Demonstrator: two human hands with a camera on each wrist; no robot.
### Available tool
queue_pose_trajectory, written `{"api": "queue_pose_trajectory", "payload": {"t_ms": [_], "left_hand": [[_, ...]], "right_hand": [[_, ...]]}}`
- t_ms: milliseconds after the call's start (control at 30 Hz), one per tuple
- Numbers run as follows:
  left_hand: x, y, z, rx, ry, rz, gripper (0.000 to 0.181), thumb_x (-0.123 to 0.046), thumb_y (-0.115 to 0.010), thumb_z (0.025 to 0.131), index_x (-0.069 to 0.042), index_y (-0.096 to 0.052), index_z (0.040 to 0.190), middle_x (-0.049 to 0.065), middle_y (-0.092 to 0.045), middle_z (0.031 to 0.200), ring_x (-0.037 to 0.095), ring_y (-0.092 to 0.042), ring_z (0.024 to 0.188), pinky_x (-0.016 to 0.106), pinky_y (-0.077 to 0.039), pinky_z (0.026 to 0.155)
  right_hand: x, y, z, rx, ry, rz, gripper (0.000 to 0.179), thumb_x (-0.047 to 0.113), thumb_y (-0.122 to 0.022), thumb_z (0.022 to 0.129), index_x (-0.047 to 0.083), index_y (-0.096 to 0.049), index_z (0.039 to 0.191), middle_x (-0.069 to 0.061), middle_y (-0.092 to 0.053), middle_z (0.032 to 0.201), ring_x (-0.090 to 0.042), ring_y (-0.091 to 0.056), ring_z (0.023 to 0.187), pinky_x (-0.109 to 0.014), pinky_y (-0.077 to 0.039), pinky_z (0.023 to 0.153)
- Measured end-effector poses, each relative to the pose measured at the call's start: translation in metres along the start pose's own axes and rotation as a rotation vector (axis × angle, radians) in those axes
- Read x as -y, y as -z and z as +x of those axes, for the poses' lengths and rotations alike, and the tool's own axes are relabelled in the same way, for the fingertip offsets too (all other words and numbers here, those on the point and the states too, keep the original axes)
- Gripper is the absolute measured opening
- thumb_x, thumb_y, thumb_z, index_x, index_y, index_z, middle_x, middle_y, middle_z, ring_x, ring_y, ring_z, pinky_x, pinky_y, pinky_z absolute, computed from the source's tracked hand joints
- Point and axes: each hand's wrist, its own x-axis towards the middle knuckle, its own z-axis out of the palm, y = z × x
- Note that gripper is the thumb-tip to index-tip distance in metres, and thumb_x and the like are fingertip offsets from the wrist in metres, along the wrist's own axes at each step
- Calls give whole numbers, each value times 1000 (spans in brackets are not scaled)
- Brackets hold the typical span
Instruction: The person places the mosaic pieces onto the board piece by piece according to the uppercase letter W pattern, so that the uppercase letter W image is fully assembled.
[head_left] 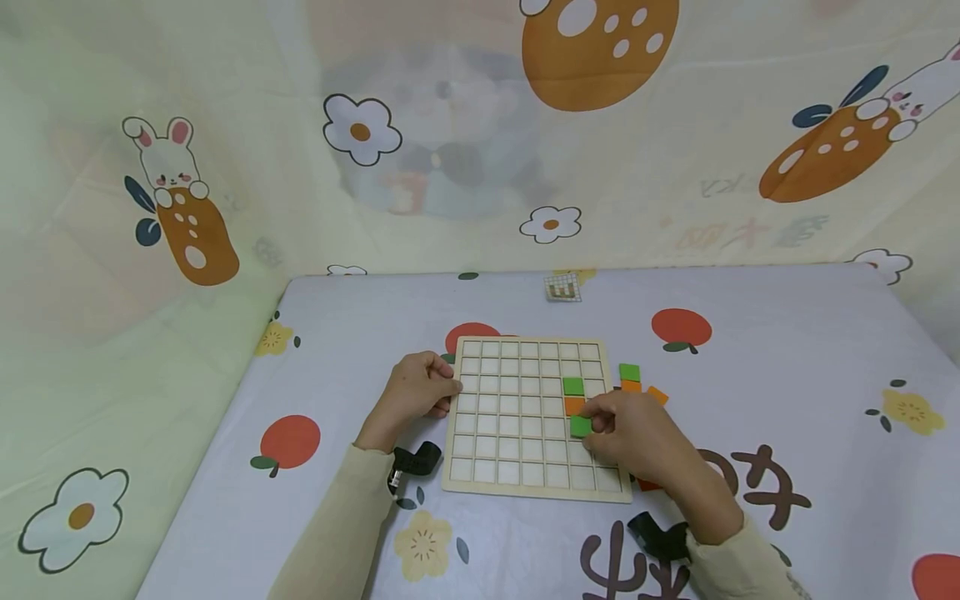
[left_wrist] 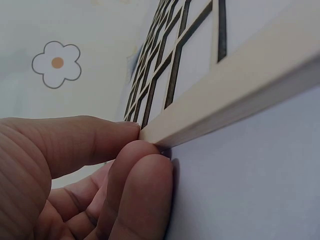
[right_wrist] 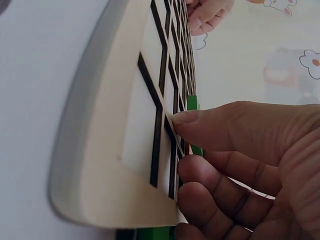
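A pale wooden grid board [head_left: 517,433] lies on the tablecloth. My left hand [head_left: 448,392] grips the board's left edge; in the left wrist view the thumb and a finger of that hand [left_wrist: 137,142] pinch the board's rim [left_wrist: 225,95]. My right hand [head_left: 594,421] pinches a green tile [head_left: 579,427] in a cell on the right side of the board. Directly above it sit an orange tile [head_left: 573,406] and another green tile [head_left: 573,386]. In the right wrist view my right hand [right_wrist: 182,145] rests on the board [right_wrist: 125,125], curled over it.
Loose tiles lie just right of the board: a green one [head_left: 629,372] and two orange ones [head_left: 632,386] [head_left: 658,395]. A small grid card [head_left: 562,287] sits at the table's far edge. A printed curtain [head_left: 225,167] closes off the back and left.
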Motion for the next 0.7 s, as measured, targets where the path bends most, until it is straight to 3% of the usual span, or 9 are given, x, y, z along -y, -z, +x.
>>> {"api": "queue_pose_trajectory", "payload": {"t_ms": [700], "left_hand": [[0, -1, 0, -8, 6, -2, 16, -5, -77, 92, -1, -64, 101, 9, -65, 78, 14, -62, 56, 24, -57, 52]], "right_hand": [[1, -1, 0, -15, 11, -12, 25, 4, -76, 80, 6, -79, 104, 0, -59, 82, -18, -54, 79, -29, -47, 65]]}}
